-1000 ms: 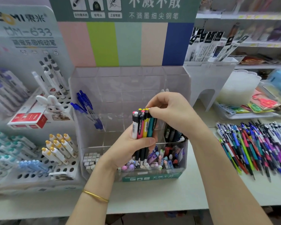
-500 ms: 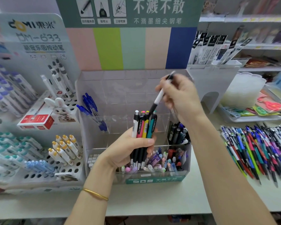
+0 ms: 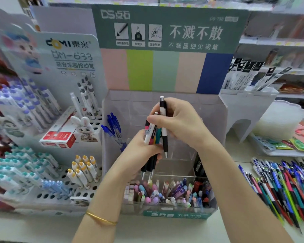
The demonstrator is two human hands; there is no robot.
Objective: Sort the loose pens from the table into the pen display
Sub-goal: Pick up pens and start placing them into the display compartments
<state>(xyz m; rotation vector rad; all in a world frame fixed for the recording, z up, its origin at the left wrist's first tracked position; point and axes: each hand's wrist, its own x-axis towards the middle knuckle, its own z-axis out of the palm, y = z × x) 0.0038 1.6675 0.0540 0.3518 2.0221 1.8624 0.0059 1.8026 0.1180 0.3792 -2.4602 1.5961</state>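
My left hand (image 3: 140,151) grips a bundle of pens (image 3: 152,133) upright, tips down, in front of the clear acrylic pen display (image 3: 216,172). My right hand (image 3: 179,123) holds a white-and-black pen (image 3: 163,125) upright beside the bundle, its tip pointing down, while its thumb touches the top of a white pen in the bundle. The display's front compartment holds several small colourful pens, black pens stand at its right, and blue pens (image 3: 113,128) lean at its left. A pile of loose pens (image 3: 286,186) lies on the table at the right.
A white pen rack (image 3: 47,195) with several capped pens stands at the left, with a red box (image 3: 58,137) and a rabbit figure (image 3: 83,127) behind it. At the right are a white stand (image 3: 244,111) with packaged pens and a tray (image 3: 288,152).
My right hand has brought the white-and-black pen down from over the display to the bundle and turned it upright. The view has tilted upward.
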